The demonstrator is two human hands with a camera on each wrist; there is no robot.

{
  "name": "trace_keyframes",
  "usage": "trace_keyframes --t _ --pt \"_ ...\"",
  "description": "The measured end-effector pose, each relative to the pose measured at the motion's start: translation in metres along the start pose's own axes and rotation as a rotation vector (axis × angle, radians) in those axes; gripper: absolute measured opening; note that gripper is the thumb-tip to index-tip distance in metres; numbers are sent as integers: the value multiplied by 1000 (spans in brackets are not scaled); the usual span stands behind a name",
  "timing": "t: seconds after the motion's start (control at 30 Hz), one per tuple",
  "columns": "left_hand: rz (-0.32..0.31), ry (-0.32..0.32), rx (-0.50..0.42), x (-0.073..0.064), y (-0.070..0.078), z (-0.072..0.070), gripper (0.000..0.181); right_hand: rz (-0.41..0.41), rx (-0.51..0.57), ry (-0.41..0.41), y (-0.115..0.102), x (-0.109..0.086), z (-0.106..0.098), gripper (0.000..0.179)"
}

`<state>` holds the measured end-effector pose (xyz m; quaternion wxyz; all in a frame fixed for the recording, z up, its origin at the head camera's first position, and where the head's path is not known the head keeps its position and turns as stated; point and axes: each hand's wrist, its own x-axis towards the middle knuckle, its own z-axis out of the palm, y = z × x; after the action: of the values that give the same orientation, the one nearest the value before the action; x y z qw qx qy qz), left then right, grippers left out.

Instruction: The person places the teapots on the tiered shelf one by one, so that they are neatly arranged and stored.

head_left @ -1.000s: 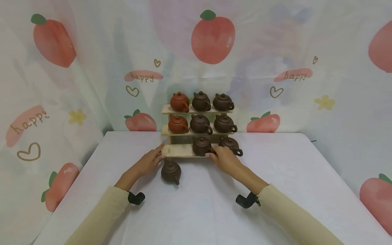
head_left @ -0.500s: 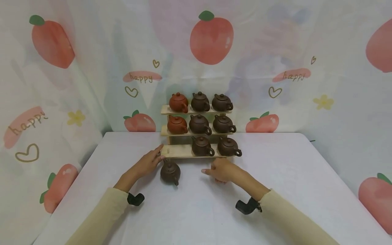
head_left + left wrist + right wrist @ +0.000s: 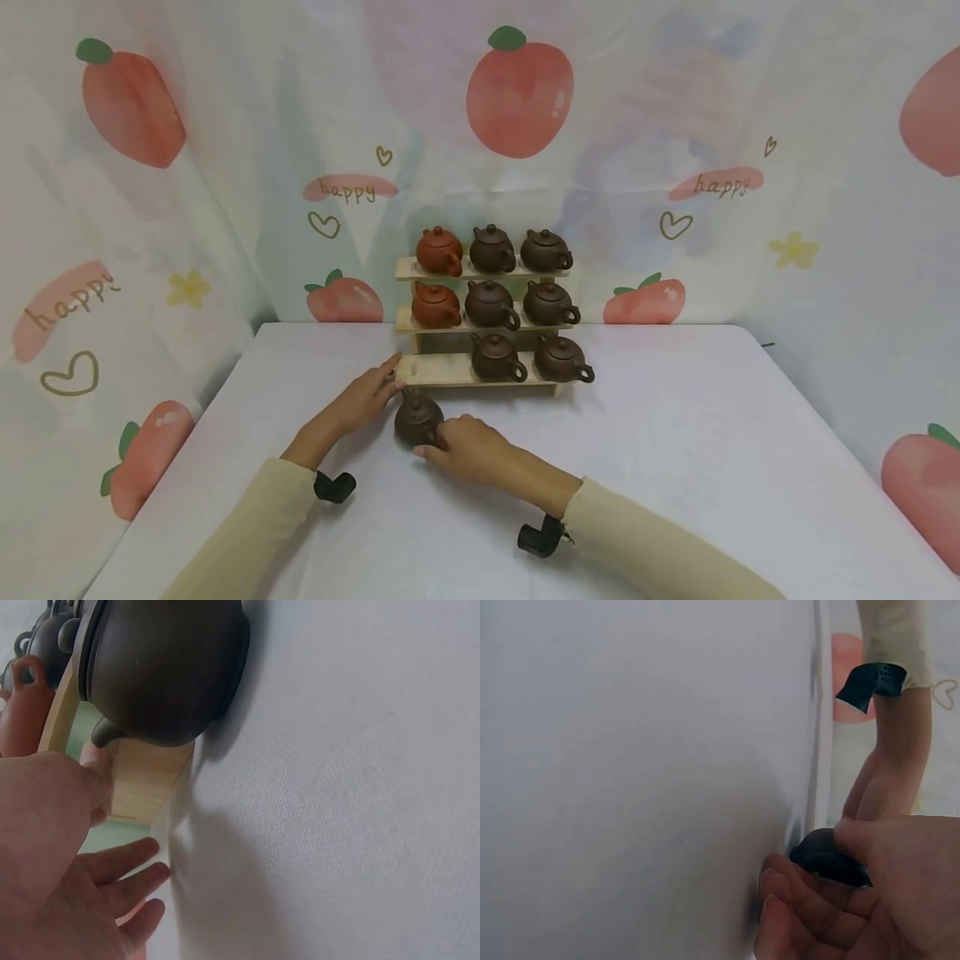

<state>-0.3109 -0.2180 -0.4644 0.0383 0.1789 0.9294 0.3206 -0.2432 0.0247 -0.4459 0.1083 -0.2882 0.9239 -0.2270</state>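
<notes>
A dark brown teapot sits on the white cloth just in front of the rack's left end. My right hand is at its handle, thumb and fingers closing round it; in the right wrist view the dark teapot shows between thumb and curled fingers. My left hand touches the left end of the wooden three-tier rack. In the left wrist view, several fingers of the left hand extend past the rack end, beside the teapot's spout.
Two dark teapots stand on the bottom shelf, one mid-shelf and one at right. Each upper shelf holds a red-brown teapot at left and two dark ones. A patterned cloth backdrop rises behind the table.
My right hand has left the mid-shelf teapot on the bottom tier, come down toward me and moved left to the handle of the teapot on the cloth. The left hand stays in place.
</notes>
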Motion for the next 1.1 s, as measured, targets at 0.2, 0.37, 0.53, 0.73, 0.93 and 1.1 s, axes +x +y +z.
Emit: trace_keyframes --t 0.2,0.37,0.53,0.73,0.93,1.1 --pt "9 1 8 1 1 1 64 -4 -84 5 0 -2 -1 27" --pt "15 4 13 0 -1 1 63 -7 -96 -48 7 -16 -13 24" --pt "25 6 22 -1 -1 -1 62 23 -113 -105 9 -26 -21 31" --pt "23 -3 7 1 0 -1 63 -7 -134 -52 11 -23 -15 35" --pt "19 7 -1 1 1 -1 63 -39 -145 -19 19 -23 -13 27" --pt "8 -2 -8 0 2 -2 63 -6 -100 11 32 -30 -19 24"
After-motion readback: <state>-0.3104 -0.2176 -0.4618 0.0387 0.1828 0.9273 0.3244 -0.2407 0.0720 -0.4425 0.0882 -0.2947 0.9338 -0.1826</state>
